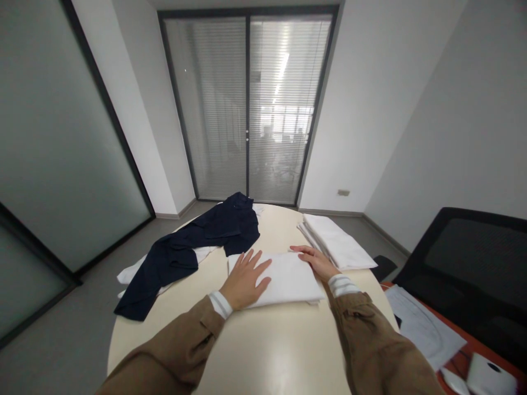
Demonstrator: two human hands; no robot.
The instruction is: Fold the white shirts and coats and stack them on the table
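Observation:
A white cloth (pixel 286 277), folded into a flat rectangle, lies on the round table in front of me. My left hand (pixel 246 280) rests palm down on its left part, fingers spread. At the cloth's far right corner is my right hand (pixel 315 262), its fingers stretched out to the left along the edge; its palm side is hidden. Just beyond the right hand sits a stack of folded white cloth (pixel 340 241). To the left, a dark navy garment (pixel 177 252) sprawls loosely across white fabric (pixel 132 271) that shows from beneath it.
The cream round table (pixel 267 351) carries all the cloth. Right of it stand a black mesh chair (pixel 465 263) and an orange-red surface holding paper (pixel 424 323), a white mouse (pixel 455 381) and a white box-like object (pixel 489 376). Glazed panels with blinds (pixel 247 109) rise behind.

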